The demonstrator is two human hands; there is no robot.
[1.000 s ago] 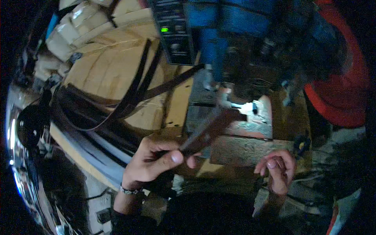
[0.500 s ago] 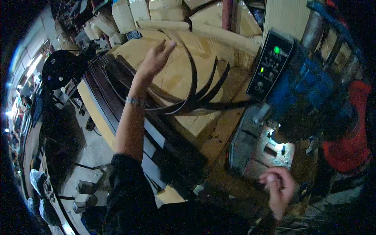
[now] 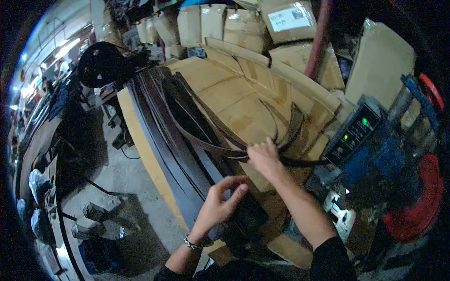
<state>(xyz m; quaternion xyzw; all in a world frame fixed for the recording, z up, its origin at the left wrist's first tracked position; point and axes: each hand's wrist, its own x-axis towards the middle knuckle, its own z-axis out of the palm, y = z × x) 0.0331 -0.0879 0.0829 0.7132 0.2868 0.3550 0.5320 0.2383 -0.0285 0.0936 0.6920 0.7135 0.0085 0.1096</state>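
Behind, taped ctns [image 3: 243, 29], R hand [image 3: 263, 157] gripping straps [image 3: 206, 144]

Box [image 3: 287, 39]: white label [image 3: 281, 21], dark lines of marking and a dark block, too blurred to read.
Panel [image 3: 352, 135]: pale markings near two green lights [image 3: 364, 121], too small to read.

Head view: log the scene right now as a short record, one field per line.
At the strips: right hand, on or against the curved dark strips; grip partly hidden
Other hand: left hand, half open, nothing visible in it
Pile: long dark strips, left of the curved ones
Beneath: cardboard
Machine: blue machine at right; control panel with green lights
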